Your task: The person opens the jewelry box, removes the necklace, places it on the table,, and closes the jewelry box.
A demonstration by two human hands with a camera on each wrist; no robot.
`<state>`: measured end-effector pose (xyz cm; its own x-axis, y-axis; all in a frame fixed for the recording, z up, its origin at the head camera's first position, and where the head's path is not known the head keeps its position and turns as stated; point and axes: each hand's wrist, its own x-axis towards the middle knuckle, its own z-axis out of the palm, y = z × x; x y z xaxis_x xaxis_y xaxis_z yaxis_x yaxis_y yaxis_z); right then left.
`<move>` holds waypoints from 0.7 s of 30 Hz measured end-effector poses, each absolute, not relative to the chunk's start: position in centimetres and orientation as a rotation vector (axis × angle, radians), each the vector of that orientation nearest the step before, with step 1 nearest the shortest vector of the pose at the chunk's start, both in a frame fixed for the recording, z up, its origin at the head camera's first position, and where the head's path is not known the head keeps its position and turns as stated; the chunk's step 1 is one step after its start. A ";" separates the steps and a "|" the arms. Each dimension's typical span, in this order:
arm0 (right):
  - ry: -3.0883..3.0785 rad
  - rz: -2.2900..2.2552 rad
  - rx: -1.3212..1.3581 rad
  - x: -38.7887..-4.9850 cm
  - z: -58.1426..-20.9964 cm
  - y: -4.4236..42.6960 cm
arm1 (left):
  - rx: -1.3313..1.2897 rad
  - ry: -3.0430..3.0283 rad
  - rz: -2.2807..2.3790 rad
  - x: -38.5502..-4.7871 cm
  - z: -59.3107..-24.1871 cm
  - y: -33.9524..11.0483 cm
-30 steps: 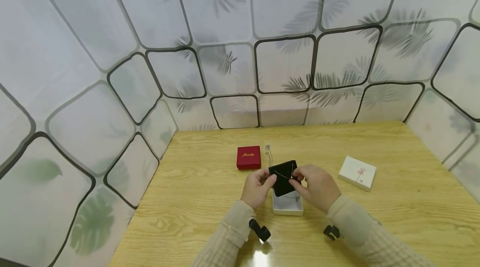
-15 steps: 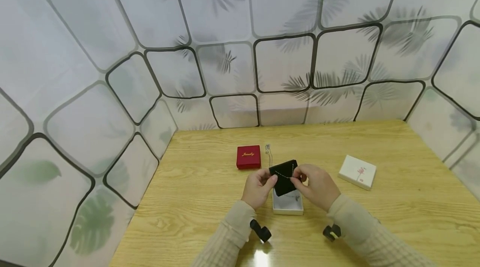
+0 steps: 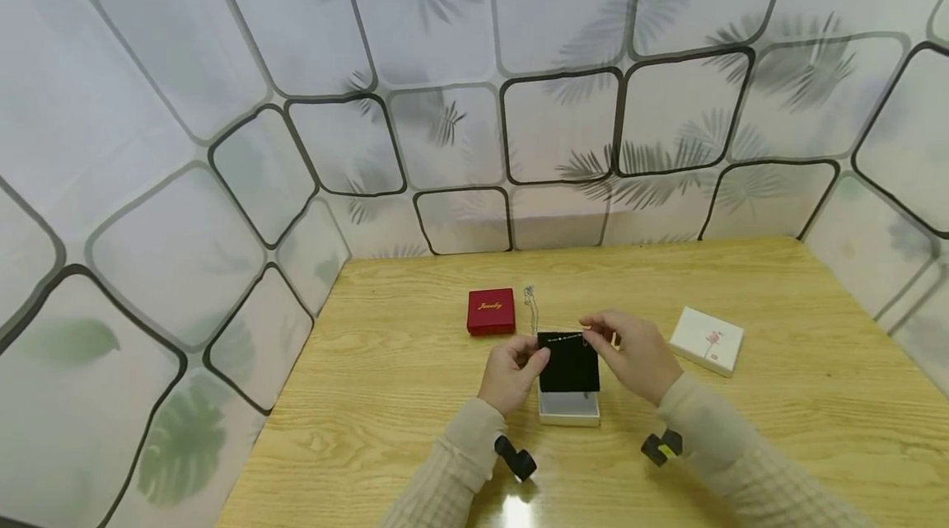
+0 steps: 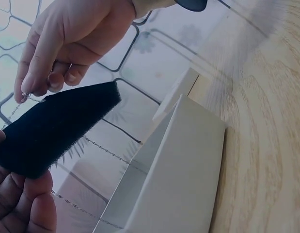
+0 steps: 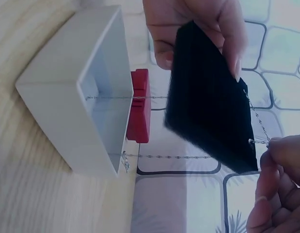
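My left hand [image 3: 507, 377] holds a black velvety jewelry pad [image 3: 569, 367] by its left edge, above a white box base [image 3: 568, 421]. With thumb and fingertip, my right hand [image 3: 639, 359] pinches a thin silver necklace chain [image 5: 258, 118] at the pad's top right edge. In the right wrist view the pinched chain is pulled slightly off the pad's face. Two strands of chain [image 4: 108, 152] run from behind the pad down into the white box. The strands' ends inside the box are hidden.
A red box [image 3: 491, 311] with gold lettering stands behind my left hand. Beside it a second silver chain [image 3: 531, 310] lies on the wooden table [image 3: 385, 396]. A white lid [image 3: 708, 340] with a pink flower lies to the right. A patterned curtain [image 3: 563, 133] surrounds the table.
The black pad has turned from slanted to nearly level and sits slightly lower. My right hand has moved up and a little right, drawing the chain toward the pad's top edge.
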<state>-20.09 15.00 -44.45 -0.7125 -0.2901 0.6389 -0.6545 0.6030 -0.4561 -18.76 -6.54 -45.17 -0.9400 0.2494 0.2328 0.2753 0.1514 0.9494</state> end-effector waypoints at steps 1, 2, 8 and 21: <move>-2.311 0.939 0.750 -20.2 -44.4 15.1 | -0.538 -2.370 -1.957 -18.7 -45.1 -6.6; -2.304 0.932 0.753 -20.3 -44.4 15.1 | -0.536 -2.369 -1.957 -18.7 -45.2 -6.6; -2.289 0.914 0.748 -20.6 -44.3 15.3 | -0.538 -2.364 -1.952 -18.8 -45.1 -6.6; -2.283 0.896 0.755 -20.6 -43.8 15.4 | -0.582 -2.383 -1.931 -18.7 -45.0 -6.8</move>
